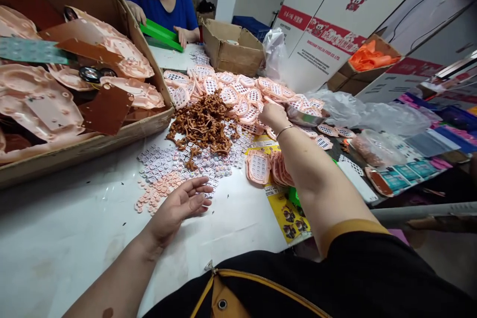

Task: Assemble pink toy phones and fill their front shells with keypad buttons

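Observation:
My left hand (186,199) rests low over the white table with its fingers loosely curled and apart, holding nothing. Its fingertips are nearest to small white printed button pieces (160,161) and small pink ring-like pieces (158,190). My right hand (275,117) reaches to the near edge of a heap of pink plastic shells with grids of holes (238,92); its fingers are hidden behind the back of the hand. Under my right forearm stand stacked pink shells (258,166). Left of that hand lies a pile of brown plastic figures (204,121).
A large cardboard box (149,131) of pink shells, brown boards and speakers stands at the left. Across the table, a person in blue (186,12) holds a green tray (160,34). A metal bowl (307,118) and plastic bags (376,114) lie to the right.

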The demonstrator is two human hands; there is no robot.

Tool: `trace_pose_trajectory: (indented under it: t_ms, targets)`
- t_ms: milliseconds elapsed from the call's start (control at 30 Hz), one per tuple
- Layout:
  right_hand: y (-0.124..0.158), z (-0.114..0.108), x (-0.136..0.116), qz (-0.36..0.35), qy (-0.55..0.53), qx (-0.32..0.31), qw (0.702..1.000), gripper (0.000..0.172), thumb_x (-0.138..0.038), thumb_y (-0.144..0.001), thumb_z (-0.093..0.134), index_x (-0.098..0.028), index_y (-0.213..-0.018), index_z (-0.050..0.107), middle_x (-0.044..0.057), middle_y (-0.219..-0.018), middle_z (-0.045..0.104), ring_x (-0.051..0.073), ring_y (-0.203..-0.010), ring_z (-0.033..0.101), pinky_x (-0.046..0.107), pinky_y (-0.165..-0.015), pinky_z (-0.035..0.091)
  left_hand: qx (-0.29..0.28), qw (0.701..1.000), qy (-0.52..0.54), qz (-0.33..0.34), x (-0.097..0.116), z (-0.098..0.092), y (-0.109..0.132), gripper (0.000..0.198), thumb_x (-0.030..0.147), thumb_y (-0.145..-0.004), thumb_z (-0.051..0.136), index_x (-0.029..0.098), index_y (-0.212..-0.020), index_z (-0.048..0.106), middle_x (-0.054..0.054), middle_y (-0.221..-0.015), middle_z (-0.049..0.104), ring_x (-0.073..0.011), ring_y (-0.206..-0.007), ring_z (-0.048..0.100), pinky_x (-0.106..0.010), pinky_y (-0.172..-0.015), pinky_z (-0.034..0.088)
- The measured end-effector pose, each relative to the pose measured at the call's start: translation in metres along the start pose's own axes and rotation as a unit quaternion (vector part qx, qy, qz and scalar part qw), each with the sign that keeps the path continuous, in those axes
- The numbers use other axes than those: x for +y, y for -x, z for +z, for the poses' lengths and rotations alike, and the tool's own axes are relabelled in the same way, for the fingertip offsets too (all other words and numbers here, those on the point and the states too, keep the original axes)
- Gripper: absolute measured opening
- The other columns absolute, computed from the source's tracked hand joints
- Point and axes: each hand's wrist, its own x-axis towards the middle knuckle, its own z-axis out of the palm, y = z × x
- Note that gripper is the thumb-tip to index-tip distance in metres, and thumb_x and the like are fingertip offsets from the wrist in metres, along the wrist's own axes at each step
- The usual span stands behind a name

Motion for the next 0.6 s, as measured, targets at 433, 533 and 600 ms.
trace_pose_trajectory:
  t_ms: [433, 533, 600]
  targets:
    - [0.117, -0.042, -0.018, -0.073, -0.643, -0.062, 0.760, 0.035, -0.044, -0.069, 0.083, -0.018, -0.076, 0.061, 0.001, -0.072, 0.068, 0.011, -0.064, 0.067, 0.024, -0.063, 0.057, -0.015, 0.999, 0.001, 0.036, 0.002, -0.003, 0.003, 0.054, 0.044, -0.075, 0.084, 0.020, -0.120, 0.067, -0.011, -0.117, 0.069, -0.0180, -0.087, 0.070, -0.034, -0.082, 0.055]
    - [0.157, -0.030, -0.030, -0.129, -0.695, -0.096, 0.701, 0.039, -0.050, -0.065, 0.087, -0.020, -0.077, 0.065, -0.001, -0.072, 0.069, 0.011, -0.063, 0.066, 0.025, -0.064, 0.059, -0.026, 0.999, 0.014, 0.043, 0.001, -0.004, 0.002, 0.054, 0.042, -0.075, 0.084, 0.019, -0.120, 0.066, -0.011, -0.116, 0.070, -0.0178, -0.086, 0.070, -0.032, -0.080, 0.056]
    - [0.180, -0.019, -0.037, -0.167, -0.689, -0.099, 0.698, 0.035, -0.051, -0.071, 0.084, -0.021, -0.078, 0.068, -0.002, -0.072, 0.070, 0.011, -0.063, 0.066, 0.028, -0.065, 0.060, -0.033, 0.998, 0.033, 0.044, 0.002, -0.004, 0.002, 0.055, 0.047, -0.074, 0.084, 0.019, -0.119, 0.066, -0.012, -0.115, 0.069, -0.0184, -0.084, 0.071, -0.032, -0.077, 0.058]
